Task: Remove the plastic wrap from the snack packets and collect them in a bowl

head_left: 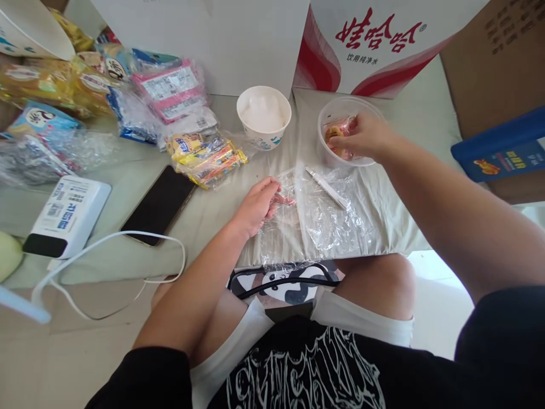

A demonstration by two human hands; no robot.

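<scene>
My left hand (256, 204) rests on a sheet of clear plastic wrap (319, 221) spread over a pale cloth, its fingers curled on a small pink piece (284, 199). My right hand (364, 136) reaches into a clear plastic bowl (346, 107) and pinches a small wrapped snack (336, 132) inside it. A white pen-like stick (327, 188) lies on the wrap between the two hands. A white paper cup (264, 116) stands left of the bowl.
A black phone (158, 205) and a white power bank (68, 216) with a white cable (128, 241) lie at left. Snack packets (206, 156) are piled at the back left. Cardboard boxes (374, 40) wall the back; a blue box (502, 150) sits at right.
</scene>
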